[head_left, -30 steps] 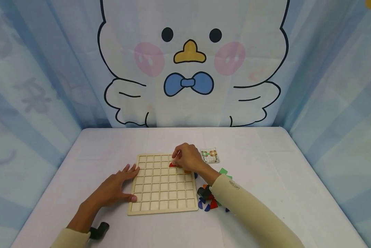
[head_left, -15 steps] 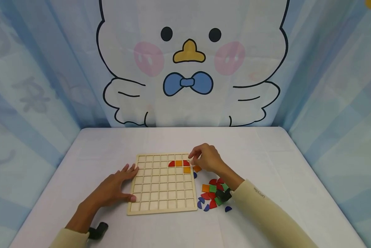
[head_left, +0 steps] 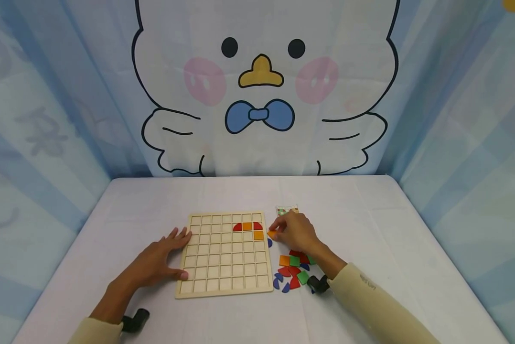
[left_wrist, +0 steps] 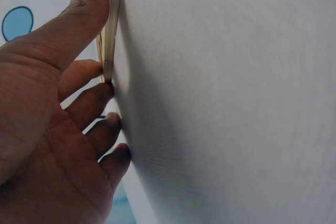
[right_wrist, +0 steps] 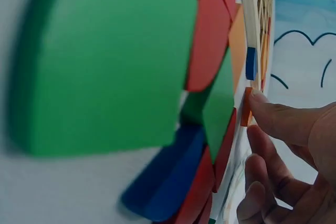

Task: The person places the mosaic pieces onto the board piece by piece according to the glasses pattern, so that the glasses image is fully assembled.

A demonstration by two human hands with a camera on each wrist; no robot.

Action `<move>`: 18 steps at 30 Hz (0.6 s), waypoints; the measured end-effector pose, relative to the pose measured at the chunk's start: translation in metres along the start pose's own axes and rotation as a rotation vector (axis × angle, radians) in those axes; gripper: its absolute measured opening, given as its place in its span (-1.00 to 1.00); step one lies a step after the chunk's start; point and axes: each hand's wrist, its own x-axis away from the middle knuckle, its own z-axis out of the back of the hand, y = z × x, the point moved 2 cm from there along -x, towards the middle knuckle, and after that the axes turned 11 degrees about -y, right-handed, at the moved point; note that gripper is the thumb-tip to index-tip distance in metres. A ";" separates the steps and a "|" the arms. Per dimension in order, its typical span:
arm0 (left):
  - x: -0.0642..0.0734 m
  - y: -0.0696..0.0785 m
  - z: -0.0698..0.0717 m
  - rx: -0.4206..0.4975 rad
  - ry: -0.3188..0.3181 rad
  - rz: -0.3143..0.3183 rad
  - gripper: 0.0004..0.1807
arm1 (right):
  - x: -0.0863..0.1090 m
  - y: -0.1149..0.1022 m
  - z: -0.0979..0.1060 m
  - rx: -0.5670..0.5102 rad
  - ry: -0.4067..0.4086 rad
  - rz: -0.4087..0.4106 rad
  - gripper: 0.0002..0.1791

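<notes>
A wooden grid board (head_left: pixel 216 260) lies flat on the white table. My left hand (head_left: pixel 158 258) rests at the board's left edge, thumb and fingers spread along it; the left wrist view shows the thumb against the board's side (left_wrist: pixel 111 35). Just past the board's right edge, my right hand (head_left: pixel 298 231) pinches an orange square tile (head_left: pixel 272 234), its thumb on the tile in the right wrist view. Two red quarter-round tiles (head_left: pixel 237 227) flank an orange square (head_left: pixel 247 226) in one row of cells. Another orange square (head_left: pixel 259 235) sits below the right one.
Loose red, green, blue and orange tiles (head_left: pixel 295 271) lie in a pile right of the board, under my right wrist. A blue tile (head_left: pixel 270 242) lies close to the board's right edge. Behind my right hand is a small printed card (head_left: pixel 286 209), partly covered.
My right hand has come off the board's upper right cells, moved right and down, and taken hold of the orange tile beside it. My left hand stays at the edge.
</notes>
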 end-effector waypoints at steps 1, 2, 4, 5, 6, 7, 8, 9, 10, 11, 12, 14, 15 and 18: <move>0.000 0.000 0.000 0.005 -0.001 0.002 0.27 | 0.001 0.000 -0.001 0.007 0.007 -0.002 -0.83; 0.000 0.000 0.000 0.006 0.001 -0.002 0.27 | 0.002 0.000 -0.002 0.013 0.013 -0.003 -0.82; 0.000 0.000 0.000 0.005 0.004 -0.008 0.27 | 0.004 0.001 -0.004 0.022 0.024 -0.007 -0.81; 0.000 0.000 0.001 0.004 0.005 -0.008 0.27 | 0.005 0.001 -0.005 0.027 0.027 -0.006 -0.81; 0.000 0.000 0.001 0.004 0.005 -0.007 0.27 | 0.005 0.001 -0.005 0.035 0.032 -0.001 -0.81; 0.001 0.000 0.001 0.005 0.004 -0.005 0.27 | 0.006 0.001 -0.005 0.040 0.036 0.004 -0.82; 0.001 0.000 0.001 0.006 0.003 -0.002 0.27 | 0.006 0.002 -0.005 0.039 0.040 0.011 -0.83; 0.001 0.000 0.001 0.002 0.003 -0.002 0.27 | 0.007 0.002 -0.005 0.035 0.046 0.016 -0.85; 0.001 0.000 0.001 0.003 0.002 -0.001 0.27 | 0.007 0.002 -0.004 0.030 0.052 0.022 -0.87; 0.001 0.000 0.001 0.003 0.001 -0.001 0.27 | 0.007 0.003 -0.003 0.026 0.061 0.029 -0.88; 0.001 0.000 0.000 0.006 0.002 -0.001 0.27 | 0.008 0.003 -0.002 0.015 0.070 0.031 -0.89; 0.001 0.000 0.000 0.003 0.004 -0.005 0.28 | 0.008 0.003 0.000 -0.003 0.090 0.035 -0.90; 0.001 0.001 0.000 -0.001 0.004 -0.006 0.28 | 0.008 0.002 0.001 -0.009 0.097 0.034 -0.90; 0.001 0.002 0.001 -0.001 0.003 0.001 0.27 | 0.008 0.000 0.003 -0.022 0.115 0.040 -0.91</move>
